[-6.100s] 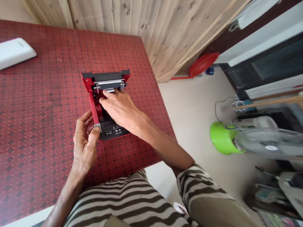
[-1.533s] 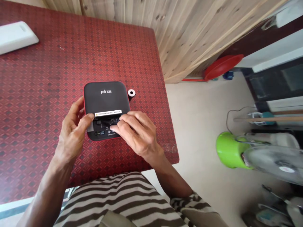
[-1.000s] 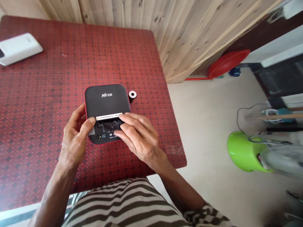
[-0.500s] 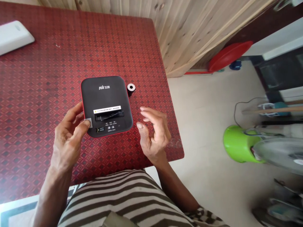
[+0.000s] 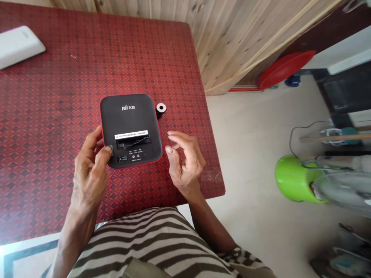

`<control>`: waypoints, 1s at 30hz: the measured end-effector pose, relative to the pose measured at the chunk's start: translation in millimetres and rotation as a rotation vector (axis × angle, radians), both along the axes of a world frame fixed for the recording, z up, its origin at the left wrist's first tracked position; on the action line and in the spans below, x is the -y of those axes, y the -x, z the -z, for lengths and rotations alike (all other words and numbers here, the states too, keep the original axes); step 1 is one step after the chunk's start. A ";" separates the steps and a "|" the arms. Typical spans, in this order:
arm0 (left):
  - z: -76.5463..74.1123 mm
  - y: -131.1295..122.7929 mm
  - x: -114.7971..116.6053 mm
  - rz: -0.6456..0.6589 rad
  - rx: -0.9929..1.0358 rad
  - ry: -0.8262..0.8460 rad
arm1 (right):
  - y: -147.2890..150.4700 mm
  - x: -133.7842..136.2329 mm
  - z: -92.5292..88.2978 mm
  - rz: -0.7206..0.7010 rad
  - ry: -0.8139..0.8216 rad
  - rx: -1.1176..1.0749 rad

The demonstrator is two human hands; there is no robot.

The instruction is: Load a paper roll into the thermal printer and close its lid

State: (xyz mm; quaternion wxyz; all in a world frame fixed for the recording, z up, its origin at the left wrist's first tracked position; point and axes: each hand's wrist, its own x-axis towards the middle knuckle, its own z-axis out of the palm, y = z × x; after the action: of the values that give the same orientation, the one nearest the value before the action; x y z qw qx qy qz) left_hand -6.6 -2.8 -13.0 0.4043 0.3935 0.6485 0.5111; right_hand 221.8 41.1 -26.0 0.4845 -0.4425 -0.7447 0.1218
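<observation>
A black receipt printer (image 5: 129, 119) with red sides and a white warning label stands on the red patterned table. Its front half has a paper slot with a thin strand in it, a small screen and buttons. My left hand (image 5: 91, 166) grips the printer's near left corner, thumb on the small square piece there and fingers against the side, partly hidden. To the right of the printer, apart from it, my right hand (image 5: 187, 160) hovers with curled fingers and thumb apart, holding nothing. Close to the printer's far right side is a white paper roll (image 5: 164, 106) with a dark core.
A white box-like object (image 5: 20, 44) lies at the table's far left. Wooden panelling (image 5: 232, 42) rises behind the table (image 5: 63, 116). On the floor to the right are a green bucket (image 5: 292, 179), a red basin (image 5: 285, 69) and a fan partly in view.
The square piece under my left thumb looks darker and blends with the printer top; it was light grey before. My left hand's wrist has shifted right. My right hand has come slightly closer to the printer.
</observation>
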 end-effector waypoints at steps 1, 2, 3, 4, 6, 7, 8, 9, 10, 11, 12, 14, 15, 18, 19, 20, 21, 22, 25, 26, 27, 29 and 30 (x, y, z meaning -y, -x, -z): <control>0.7 0.0 -0.4 -0.014 0.007 -0.007 | 0.4 -1.1 -1.5 -0.006 -0.004 -0.001; 1.1 -0.1 -0.9 -0.031 0.020 -0.016 | 1.1 -2.3 -2.9 -0.014 -0.010 -0.006; 1.5 -0.3 -1.4 -0.043 0.031 -0.025 | 2.1 -3.3 -4.1 -0.023 -0.015 -0.011; 1.7 -0.5 -1.9 -0.041 0.027 -0.028 | 3.5 -4.1 -4.8 -0.033 -0.019 -0.014; 2.2 -0.8 -2.6 -0.039 0.017 -0.029 | 7.6 -4.3 -4.5 -0.032 -0.010 -0.023; 2.6 -0.9 -2.7 -0.040 0.017 -0.030 | 10.0 -3.6 -3.3 -0.020 0.011 -0.034; 3.1 -1.0 -2.7 -0.041 0.024 -0.032 | 12.4 -2.2 -1.4 -0.005 0.047 -0.056; 3.6 -1.0 -2.6 -0.041 0.035 -0.036 | 14.5 -0.3 0.9 0.008 0.097 -0.085; 4.1 -0.9 -2.4 -0.038 0.049 -0.042 | 16.1 1.8 3.3 0.016 0.155 -0.114; 4.6 -0.8 -2.2 -0.032 0.062 -0.046 | 17.0 3.9 5.4 0.019 0.206 -0.137; 5.0 -0.5 -1.7 -0.027 0.070 -0.048 | 17.0 5.6 6.6 0.023 0.239 -0.152; 5.8 0.5 -0.6 -0.022 0.070 -0.045 | 14.7 6.2 4.9 0.043 0.235 -0.148; 6.2 1.3 0.1 -0.023 0.064 -0.040 | 12.9 4.5 1.4 0.057 0.194 -0.132; 7.6 4.6 2.3 -0.019 0.043 -0.052 | 11.8 -10.4 -17.9 -0.001 -0.002 -0.033; 8.2 5.7 2.8 -0.013 0.034 -0.062 | 14.6 -18.5 -25.4 -0.069 -0.060 0.029; 8.9 6.5 3.1 -0.005 0.024 -0.074 | 19.6 -27.8 -32.5 -0.147 -0.098 0.109; 9.7 7.1 3.3 0.005 0.010 -0.085 | 26.9 -38.1 -38.4 -0.228 -0.107 0.210; 10.9 7.4 3.3 0.013 -0.008 -0.096 | 36.2 -48.9 -42.9 -0.302 -0.089 0.328; 16.3 6.9 2.9 0.010 -0.081 -0.135 | 70.3 -79.3 -47.1 -0.386 0.061 0.670; 18.6 6.5 2.8 0.003 -0.102 -0.148 | 80.8 -87.3 -46.1 -0.388 0.097 0.733; 20.7 6.1 2.7 -0.006 -0.116 -0.157 | 89.4 -93.8 -44.5 -0.391 0.120 0.772; 23.6 5.0 2.7 -0.015 -0.117 -0.163 | 99.0 -102.5 -40.9 -0.408 0.135 0.799; 24.3 4.4 2.8 -0.014 -0.105 -0.162 | 99.9 -105.1 -39.5 -0.424 0.137 0.804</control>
State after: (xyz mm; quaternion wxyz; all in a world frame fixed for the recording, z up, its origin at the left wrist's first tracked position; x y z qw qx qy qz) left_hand -10.9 -5.6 -37.3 0.3328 0.4465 0.6283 0.5432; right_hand 121.8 146.2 13.5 0.0913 -0.3237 -0.9378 0.0859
